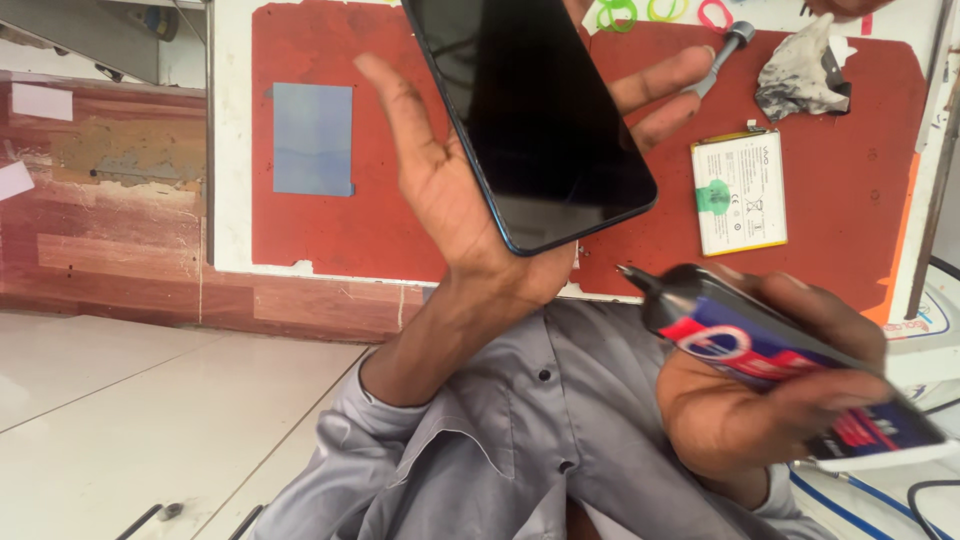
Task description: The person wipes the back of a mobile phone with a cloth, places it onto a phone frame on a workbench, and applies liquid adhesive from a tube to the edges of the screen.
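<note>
Above the red mat (pixel 330 220), my left hand (pixel 440 190) cradled the slick, fragile phone (pixel 530 110) by its edges in a loose, half-open grip; my right hand (pixel 760 390) gripped the glue tube (pixel 780 360), fingers shut.

Two bare hands are showing: the left hand (pixel 450 190) and the right hand (pixel 760 385). One black glass smartphone (pixel 535 110), one black glue tube (pixel 790 365), one white flat battery (pixel 738 192), one blue rectangular sheet (pixel 313 138), one crumpled grey rag (pixel 797 72) and three coloured rings (pixel 660 12) are lying about.
</note>
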